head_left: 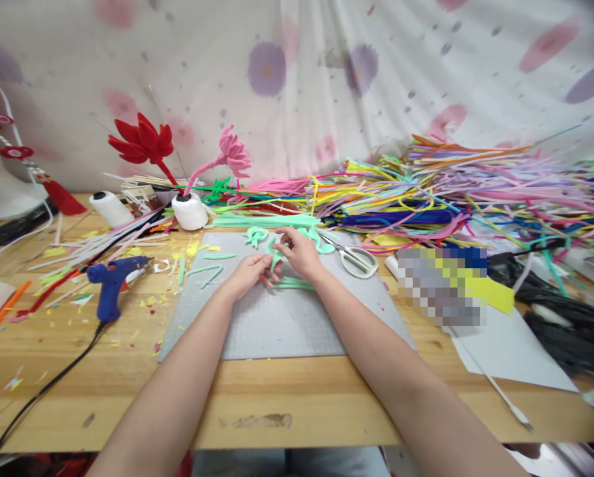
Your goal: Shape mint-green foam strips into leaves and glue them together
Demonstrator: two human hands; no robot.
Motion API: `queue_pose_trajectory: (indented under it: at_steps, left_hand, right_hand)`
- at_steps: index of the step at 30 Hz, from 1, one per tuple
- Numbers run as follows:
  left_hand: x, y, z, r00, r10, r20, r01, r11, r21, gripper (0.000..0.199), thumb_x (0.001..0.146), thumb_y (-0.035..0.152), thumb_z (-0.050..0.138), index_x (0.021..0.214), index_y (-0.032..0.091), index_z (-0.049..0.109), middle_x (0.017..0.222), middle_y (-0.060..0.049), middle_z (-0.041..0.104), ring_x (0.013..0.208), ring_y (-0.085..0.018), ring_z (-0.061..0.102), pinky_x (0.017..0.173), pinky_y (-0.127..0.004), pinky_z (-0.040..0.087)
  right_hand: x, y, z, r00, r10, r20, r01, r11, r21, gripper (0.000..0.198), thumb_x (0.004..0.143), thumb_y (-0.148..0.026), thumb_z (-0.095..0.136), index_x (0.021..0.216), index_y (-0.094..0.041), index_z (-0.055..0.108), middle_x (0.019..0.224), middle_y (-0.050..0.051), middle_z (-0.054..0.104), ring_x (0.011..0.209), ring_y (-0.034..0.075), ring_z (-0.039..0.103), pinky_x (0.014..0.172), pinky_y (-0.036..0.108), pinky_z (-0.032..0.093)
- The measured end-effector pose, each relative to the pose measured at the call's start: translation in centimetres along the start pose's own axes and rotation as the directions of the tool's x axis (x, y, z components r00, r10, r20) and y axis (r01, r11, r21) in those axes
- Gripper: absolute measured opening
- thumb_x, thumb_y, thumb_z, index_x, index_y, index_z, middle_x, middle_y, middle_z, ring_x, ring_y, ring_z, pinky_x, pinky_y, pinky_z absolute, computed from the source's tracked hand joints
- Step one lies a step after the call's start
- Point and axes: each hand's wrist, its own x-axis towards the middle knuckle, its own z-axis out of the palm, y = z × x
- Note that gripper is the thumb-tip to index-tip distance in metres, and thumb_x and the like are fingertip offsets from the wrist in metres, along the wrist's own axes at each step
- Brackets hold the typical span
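My left hand [250, 273] and my right hand [301, 254] meet over the grey cutting mat [287, 334]. Between their pinched fingers is a mint-green pipe cleaner [276, 254], bent into a small shape and partly hidden by the fingers. Curled mint-green pipe-cleaner pieces [255, 236] lie just beyond the hands, with more beside the right hand. Straight mint-green lengths [297, 284] rest under the right wrist. Bent and short mint-green pieces [212, 273] are left of my left hand. Scissors [358, 263] with pale handles lie to the right.
A blue glue gun [111, 285] with a black cord lies at left. Red [142, 140] and pink [232, 154] fuzzy flowers stand in a white holder [190, 212]. Colourful pipe cleaners [426, 185] are heaped along the back. White paper [510, 358] and a cable [500, 391] lie at right.
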Motion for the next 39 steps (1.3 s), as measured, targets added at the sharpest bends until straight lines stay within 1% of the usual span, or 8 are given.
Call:
queue_pose_trajectory:
  at_steps: [4, 9, 16, 19, 22, 25, 31, 39]
  left_hand:
    - [0.0, 0.0, 0.0, 1.000, 0.004, -0.020, -0.004, 1.000, -0.019, 0.035, 0.074, 0.048, 0.049, 0.079, 0.013, 0.052, 0.064, -0.001, 0.055, 0.049, -0.008, 0.051, 0.044, -0.023, 0.046]
    - [-0.1, -0.1, 0.3, 0.999, 0.045, -0.010, -0.045, 0.999, -0.014, 0.036, 0.071, 0.049, 0.053, 0.075, 0.014, 0.049, 0.065, 0.001, 0.050, 0.050, -0.008, 0.049, 0.047, -0.025, 0.048]
    - [-0.1, -0.2, 0.2, 0.995, 0.091, 0.049, -0.089, 0.996, -0.028, 0.033, 0.068, 0.045, 0.058, 0.070, 0.013, 0.052, 0.055, 0.005, 0.040, 0.049, -0.005, 0.042, 0.057, -0.025, 0.048]
    - [-0.2, 0.0, 0.3, 0.992, 0.126, 0.033, -0.122, 0.988, -0.089, 0.032, 0.069, 0.044, 0.057, 0.075, 0.013, 0.054, 0.053, 0.006, 0.037, 0.049, -0.005, 0.038, 0.062, -0.027, 0.048]
    - [-0.3, 0.3, 0.4, 0.990, 0.140, 0.016, -0.137, 0.983, -0.124, 0.031, 0.069, 0.043, 0.058, 0.076, 0.013, 0.055, 0.054, 0.006, 0.039, 0.051, -0.005, 0.039, 0.064, -0.027, 0.048]
    - [-0.5, 0.4, 0.4, 0.990, 0.138, 0.027, -0.134, 0.984, -0.121, 0.030, 0.069, 0.042, 0.058, 0.075, 0.012, 0.056, 0.056, 0.005, 0.040, 0.052, -0.006, 0.041, 0.064, -0.028, 0.047]
    - [-0.6, 0.4, -0.2, 0.992, 0.086, 0.090, -0.076, 0.991, -0.111, 0.030, 0.070, 0.041, 0.057, 0.080, 0.012, 0.060, 0.060, 0.004, 0.045, 0.056, -0.008, 0.050, 0.068, -0.030, 0.046]
    - [-0.7, 0.3, -0.9, 0.989, 0.035, 0.146, -0.015, 0.991, -0.132, 0.029, 0.064, 0.037, 0.063, 0.077, 0.011, 0.061, 0.067, -0.002, 0.055, 0.060, -0.013, 0.057, 0.067, -0.031, 0.045]
  right_hand:
    - [0.0, -0.3, -0.1, 0.993, -0.111, -0.038, 0.106, 0.987, -0.117, 0.028, 0.077, -0.029, 0.051, 0.102, -0.016, 0.054, 0.076, 0.003, 0.058, 0.065, 0.013, 0.048, 0.064, 0.025, 0.038]
    - [0.1, -0.1, 0.5, 0.992, -0.111, -0.067, 0.101, 0.985, -0.138, 0.027, 0.077, -0.027, 0.049, 0.102, -0.017, 0.054, 0.076, 0.004, 0.058, 0.068, 0.014, 0.050, 0.064, 0.026, 0.039]
    - [0.4, -0.7, 1.0, 0.993, 0.053, -0.105, -0.038, 0.989, 0.140, 0.028, 0.072, -0.034, 0.056, 0.095, -0.018, 0.054, 0.074, 0.001, 0.054, 0.061, 0.011, 0.046, 0.062, 0.025, 0.039]
    - [0.5, -0.8, 0.8, 0.971, 0.235, 0.033, -0.224, 0.863, 0.453, 0.033, 0.071, -0.045, 0.053, 0.091, -0.018, 0.053, 0.071, -0.002, 0.051, 0.054, 0.007, 0.043, 0.055, 0.023, 0.037]
    - [0.3, -0.5, 0.5, 0.927, 0.219, 0.304, -0.360, 0.745, 0.562, 0.035, 0.071, -0.051, 0.050, 0.078, -0.016, 0.053, 0.061, -0.004, 0.048, 0.049, 0.006, 0.038, 0.049, 0.021, 0.033]
    - [0.1, -0.2, 0.4, 0.903, 0.169, 0.394, -0.367, 0.779, 0.508, 0.036, 0.070, -0.050, 0.052, 0.065, -0.015, 0.050, 0.053, -0.004, 0.045, 0.048, 0.005, 0.037, 0.048, 0.020, 0.029]
    - [0.2, -1.1, -0.3, 0.927, 0.167, 0.335, -0.291, 0.884, 0.366, 0.035, 0.071, -0.048, 0.052, 0.062, -0.014, 0.051, 0.050, -0.005, 0.045, 0.047, 0.006, 0.037, 0.049, 0.021, 0.029]
    - [0.2, -1.8, -0.8, 0.925, 0.098, 0.368, -0.248, 0.889, 0.385, 0.034, 0.073, -0.048, 0.049, 0.068, -0.015, 0.055, 0.049, -0.005, 0.044, 0.048, 0.007, 0.040, 0.051, 0.021, 0.032]
